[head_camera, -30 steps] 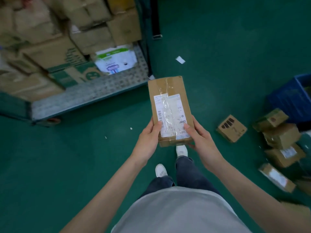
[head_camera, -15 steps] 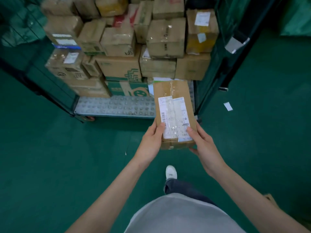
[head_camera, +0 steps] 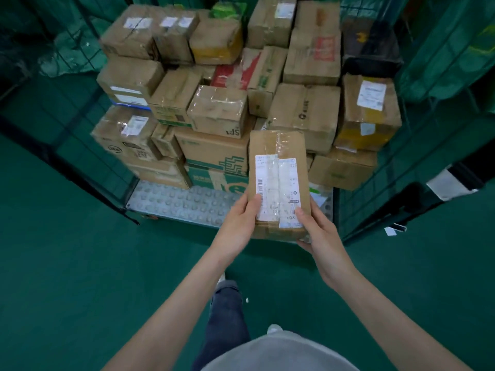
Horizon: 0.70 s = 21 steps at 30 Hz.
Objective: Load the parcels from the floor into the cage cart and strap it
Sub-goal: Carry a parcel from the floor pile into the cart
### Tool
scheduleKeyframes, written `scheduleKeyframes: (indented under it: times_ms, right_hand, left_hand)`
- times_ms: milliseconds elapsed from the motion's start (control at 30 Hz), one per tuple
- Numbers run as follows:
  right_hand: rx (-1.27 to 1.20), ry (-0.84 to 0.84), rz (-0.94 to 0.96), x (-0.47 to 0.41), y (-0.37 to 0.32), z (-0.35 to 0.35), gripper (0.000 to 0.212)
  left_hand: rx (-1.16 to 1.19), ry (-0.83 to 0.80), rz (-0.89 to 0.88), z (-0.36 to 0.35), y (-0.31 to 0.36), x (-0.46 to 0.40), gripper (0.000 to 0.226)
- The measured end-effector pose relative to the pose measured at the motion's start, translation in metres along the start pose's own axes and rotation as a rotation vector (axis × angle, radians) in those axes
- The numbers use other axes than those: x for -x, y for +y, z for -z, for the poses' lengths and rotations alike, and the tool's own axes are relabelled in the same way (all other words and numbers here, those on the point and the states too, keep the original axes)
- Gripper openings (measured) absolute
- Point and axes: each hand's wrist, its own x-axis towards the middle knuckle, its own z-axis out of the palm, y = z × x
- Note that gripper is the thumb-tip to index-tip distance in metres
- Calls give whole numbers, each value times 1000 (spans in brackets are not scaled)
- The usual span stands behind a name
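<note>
**Parcel carried to the cart**

Green warehouse floor [head_camera: 67, 263] underfoot. Long brown taped cardboard parcel [head_camera: 277, 180] pinched at its near end between left hand [head_camera: 238, 226] and right hand [head_camera: 318, 231], label up for carrying. Beyond the fingertips, green wire cage cart [head_camera: 171, 203] stacked with boxes, front deck free for placing.

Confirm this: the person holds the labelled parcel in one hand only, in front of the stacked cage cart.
Not right. The head view shows both hands on the labelled parcel: the left hand and the right hand each grip its near end, in front of the stacked cage cart.
</note>
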Motion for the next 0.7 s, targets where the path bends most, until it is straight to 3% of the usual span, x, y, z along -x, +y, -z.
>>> scheduleKeyframes:
  times_ms: [133,333,533,700]
  right_hand:
    - [-2,32,5,-58,-15,-34,42]
    - [-76,88,-47,-145,-37,-93,29]
    - [-99,190,-105,-212,-50,-122,45]
    - [-96,217,-146,-256,-51,-125,46]
  left_hand:
    - [-20,-7,8,37,17,-57,42]
    - [-53,-87,68,100,41,-157,39]
    - [-59,-200,168,128,56,-237,48]
    - [-39,-213,204,129,61,-285,34]
